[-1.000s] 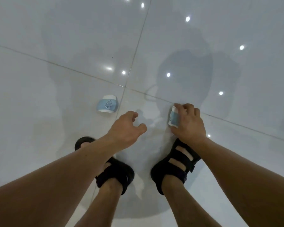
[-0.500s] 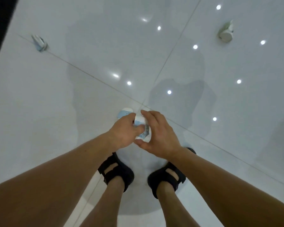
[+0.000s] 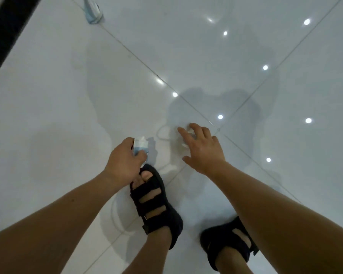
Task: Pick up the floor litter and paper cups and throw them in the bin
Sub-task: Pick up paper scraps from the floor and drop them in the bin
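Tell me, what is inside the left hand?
The left hand grips a crushed blue-and-white paper cup; its white top sticks out. The hand covers its lower part.

The single head-worn camera looks steeply down, almost straight at the glossy white tiled floor (image 3: 48, 115). It is close enough that both forearms fill the lower frame, entering from 7 and 5 o'clock. The left hand (image 3: 125, 159), pinching a crumpled paper cup (image 3: 140, 145), and the right hand (image 3: 204, 149) sit just below centre. The black sandals (image 3: 154, 204) lie toward 6 o'clock. Wide-angle bending stretches the edges, with a flattened cup (image 3: 91, 10) at 11 o'clock and a dark strip (image 3: 6, 34) at 10.
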{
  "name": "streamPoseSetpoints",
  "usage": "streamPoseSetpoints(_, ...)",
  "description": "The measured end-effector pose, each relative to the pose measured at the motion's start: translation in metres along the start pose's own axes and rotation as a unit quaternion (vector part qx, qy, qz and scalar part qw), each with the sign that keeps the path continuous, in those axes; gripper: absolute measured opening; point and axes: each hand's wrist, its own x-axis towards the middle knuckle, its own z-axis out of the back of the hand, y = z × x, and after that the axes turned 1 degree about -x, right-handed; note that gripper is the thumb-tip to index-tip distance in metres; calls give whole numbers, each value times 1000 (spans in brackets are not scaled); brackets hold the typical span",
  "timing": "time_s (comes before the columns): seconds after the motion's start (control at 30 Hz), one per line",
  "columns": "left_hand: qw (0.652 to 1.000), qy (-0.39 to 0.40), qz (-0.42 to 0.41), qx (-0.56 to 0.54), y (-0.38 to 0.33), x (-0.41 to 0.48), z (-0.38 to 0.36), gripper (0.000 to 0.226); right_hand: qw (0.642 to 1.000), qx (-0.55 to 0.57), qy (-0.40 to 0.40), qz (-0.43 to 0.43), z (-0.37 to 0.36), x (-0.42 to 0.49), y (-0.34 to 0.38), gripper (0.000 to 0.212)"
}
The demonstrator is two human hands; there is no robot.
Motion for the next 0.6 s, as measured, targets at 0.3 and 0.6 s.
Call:
streamPoseSetpoints(0.3,998,5,-6,-63,-1,-19,19,16,997,70,-11,-29,31,-22,13,47)
streamPoseSetpoints(0.6,988,-52,-48,-134,-86,-143,171,10,994,72,-59,58,273,-87,94,49)
